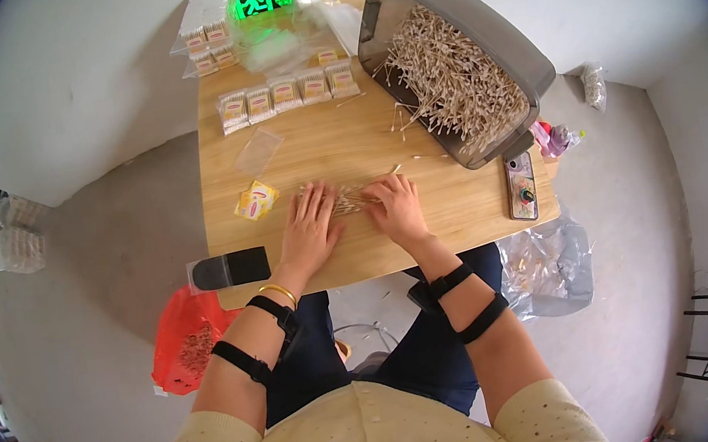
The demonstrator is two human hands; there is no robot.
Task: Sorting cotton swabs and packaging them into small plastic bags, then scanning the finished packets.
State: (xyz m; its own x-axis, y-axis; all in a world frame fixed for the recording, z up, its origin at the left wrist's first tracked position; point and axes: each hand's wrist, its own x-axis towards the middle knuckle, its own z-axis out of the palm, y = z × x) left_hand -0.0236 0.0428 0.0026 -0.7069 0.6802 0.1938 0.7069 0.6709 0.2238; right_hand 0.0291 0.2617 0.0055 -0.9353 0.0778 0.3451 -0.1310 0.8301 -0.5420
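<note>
Both hands flat, grip released | left hand (308,227), right hand (394,207) press cotton swabs (351,199) on table (344,146)

Pale tan sticks (349,198) are lying on a light wooden surface (459,207); a grey bin (519,47), yellow packet (257,201) and red bag (175,343) are showing.

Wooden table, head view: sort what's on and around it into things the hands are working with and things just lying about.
In use:
left hand and right hand, flat on the small pile of sticks
grey tub of sticks
packed stick bundles
empty clear bag

Lying about:
phone
yellow packet
black case
red bag on the floor
</note>
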